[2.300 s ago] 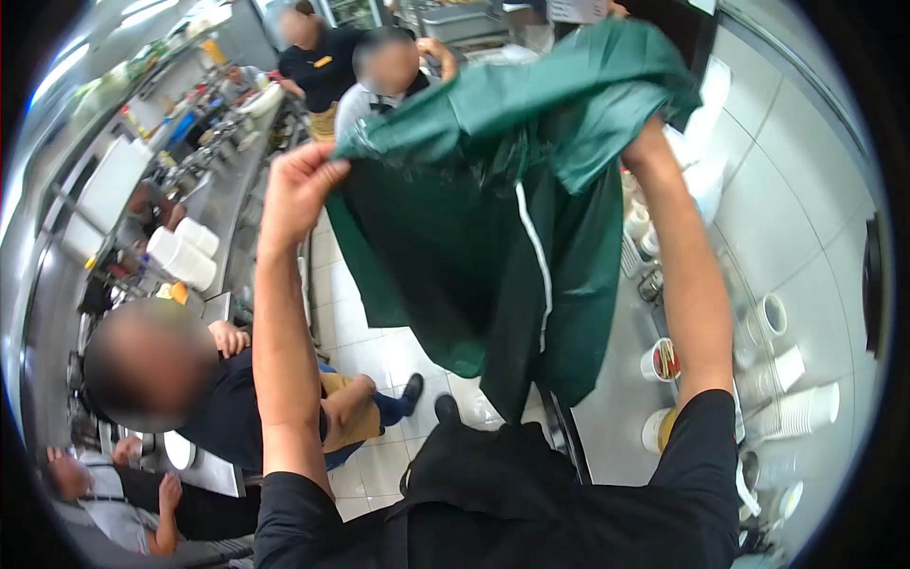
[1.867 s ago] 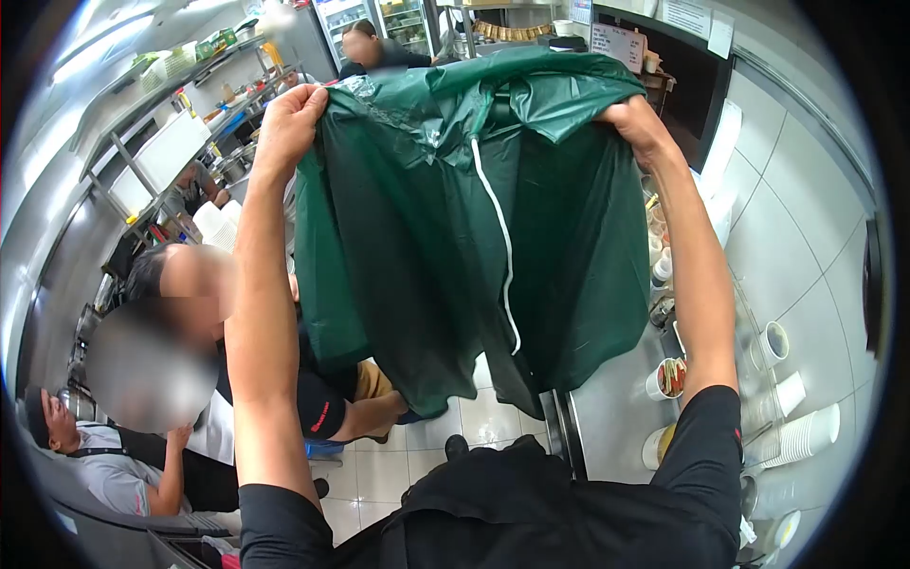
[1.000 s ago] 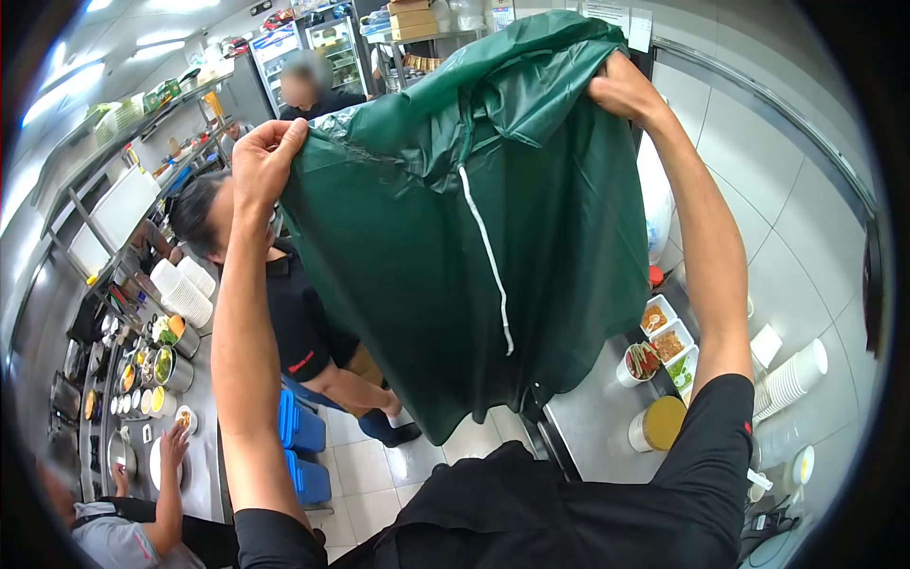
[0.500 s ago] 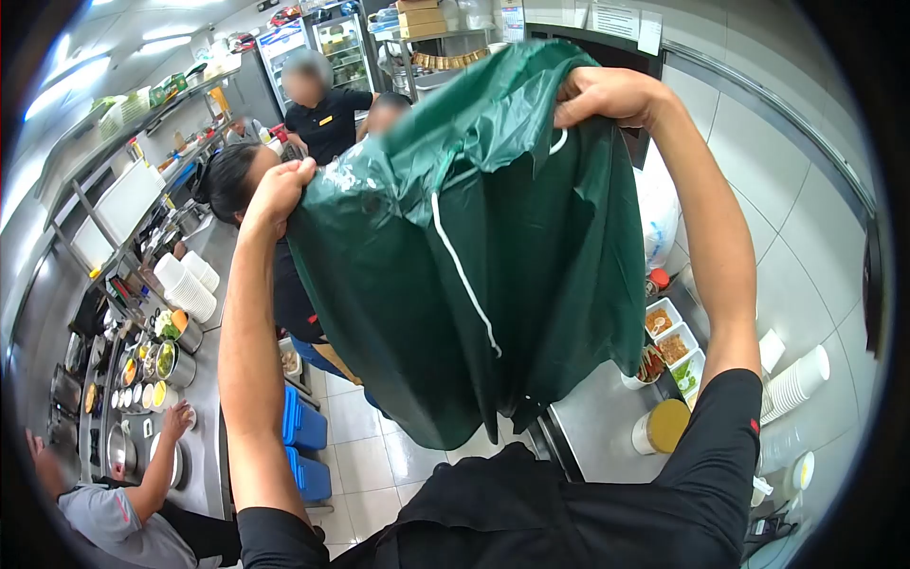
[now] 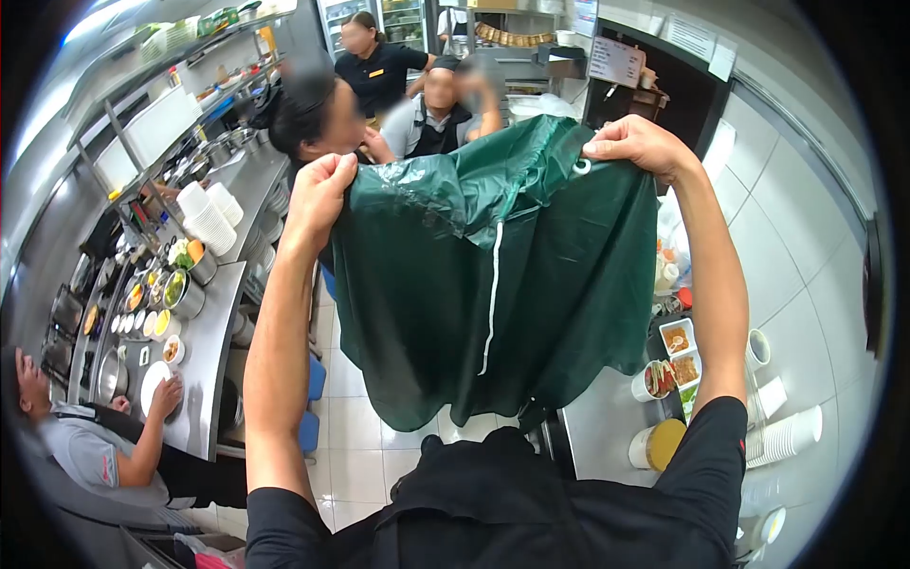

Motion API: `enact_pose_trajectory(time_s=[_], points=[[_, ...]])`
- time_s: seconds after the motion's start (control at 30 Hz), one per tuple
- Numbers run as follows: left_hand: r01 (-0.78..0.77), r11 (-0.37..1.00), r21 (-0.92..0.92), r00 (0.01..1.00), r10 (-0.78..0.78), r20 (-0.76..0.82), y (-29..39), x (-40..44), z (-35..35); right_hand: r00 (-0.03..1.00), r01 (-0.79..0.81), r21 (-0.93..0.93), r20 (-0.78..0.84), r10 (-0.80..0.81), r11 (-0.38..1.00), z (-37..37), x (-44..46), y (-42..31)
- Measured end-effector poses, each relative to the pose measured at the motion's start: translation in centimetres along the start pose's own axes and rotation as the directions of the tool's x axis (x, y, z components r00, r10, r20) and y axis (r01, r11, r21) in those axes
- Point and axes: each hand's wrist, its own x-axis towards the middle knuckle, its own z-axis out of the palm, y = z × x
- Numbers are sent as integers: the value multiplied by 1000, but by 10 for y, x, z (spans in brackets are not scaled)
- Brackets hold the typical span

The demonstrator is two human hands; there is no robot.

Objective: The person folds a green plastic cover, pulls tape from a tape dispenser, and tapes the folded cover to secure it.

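A dark green plastic garment [image 5: 427,294] hangs spread out in front of me, held up at its top edge by both hands. My left hand [image 5: 320,197] pinches the upper left corner between thumb and fingers. On the other side, my right hand [image 5: 646,150] grips the upper right edge near a white ring-like bit. A white drawstring [image 5: 493,294] dangles down the garment's middle. Shiny, crumpled plastic shows along the top, and the lower edge falls in loose folds.
People stand beyond the garment; another person [image 5: 104,455] is at the left counter [image 5: 204,370] with a hand on a white plate [image 5: 156,384]. Stacked white cups [image 5: 209,223] and food pots stand there. On the right counter [image 5: 607,427] are food tubs and a yellow-lidded container [image 5: 661,444].
My hands and the green garment sit lower in view, and the left hand is farther right. The garment's top is flatter, and the people behind show more.
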Motion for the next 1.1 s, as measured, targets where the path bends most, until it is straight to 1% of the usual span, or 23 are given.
enact_pose_trajectory(time_s=[0.03, 0.13, 0.17, 0.23, 0.27, 0.33, 0.37, 0.43, 0.53, 0.6, 0.67, 0.73, 0.77, 0.8, 0.83, 0.87, 0.9, 0.93, 0.97, 1.0, 1.03, 1.07, 1.1], points=[[-26, 999, 27, 1000, 26, -5, 5, 3, -5, 1000, -14, 32, 19, 13, 999, 2, 1, -3], [-87, 994, 61, 996, 88, -19, 30, 15, -10, 994, 109, 68, -3, -109, 992, -3, 9, -11], [-102, 994, 44, 994, 103, -35, 41, 17, -11, 995, 101, 70, 7, -102, 992, -5, 10, -21], [-153, 988, 11, 988, 153, -35, 62, 23, -11, 988, 151, 76, -58, -146, 986, -6, 12, -28], [-154, 987, 37, 987, 156, -46, 70, 22, -12, 980, 178, 59, -99, -171, 982, -6, 13, -29], [-169, 982, 85, 984, 173, -36, 83, 18, -13, 980, 176, 51, -107, -169, 983, -4, 15, -26], [-166, 982, 90, 985, 170, -35, 88, 14, -14, 980, 165, 38, -120, -160, 986, -4, 15, -24], [-118, 976, 183, 993, 118, 7, 92, 8, -17, 980, 169, 53, -114, -162, 984, -1, 15, -15], [-107, 981, 164, 994, 100, 50, 88, 6, -18, 979, 167, 73, -129, -157, 983, 7, 8, -7], [-59, 996, 61, 995, 53, 89, 93, 0, -19, 974, 221, 143, -87, -210, 965, 4, 6, 0], [-40, 998, -54, 990, 47, 132, 109, -12, -14, 968, 244, 154, -104, -230, 957, 3, -9, -8], [33, 980, -198, 934, 40, 354, 128, -13, -25, 960, 268, 197, -137, -244, 943, 1, -27, -24], [34, 975, -218, 943, 40, 331, 143, -18, -23, 939, 322, 205, -190, -285, 924, -4, -32, -30], [30, 971, -238, 950, 46, 308, 160, -21, -19, 917, 378, 137, -193, -349, 916, -16, -38, -40], [131, 943, -307, 897, 19, 442, 172, -7, -34, 873, 472, 160, -226, -433, 867, -22, -39, -54], [219, 884, -414, 777, 98, 622, 175, 16, -52, 823, 555, 181, -258, -506, 812, -27, -37, -67], [158, 829, -537, 795, 216, 567, 165, 32, -52, 827, 541, 127, -258, -499, 831, -40, -35, -80], [10, 737, -676, 862, 336, 379, 142, 39, -33, 830, 528, 70, -252, -497, 847, -49, -31, -90], [-90, 633, -769, 876, 417, 242, 118, 41, -12, 819, 530, -10, -250, -516, 848, -44, -24, -94], [-118, 570, -813, 886, 430, 173, 91, 36, 7, 803, 533, -96, -255, -538, 841, -33, -16, -95], [-121, 511, -851, 900, 417, 123, 65, 31, 29, 815, 519, -103, -241, -527, 849, -18, -8, -89], [-76, 472, -878, 923, 366, 117, 34, 17, 55, 832, 495, -112, -223, -507, 862, -2, 1, -76], [-24, 429, -903, 944, 308, 121, 6, -4, 77, 906, 402, -4, -141, -399, 916, 9, 7, -55]])
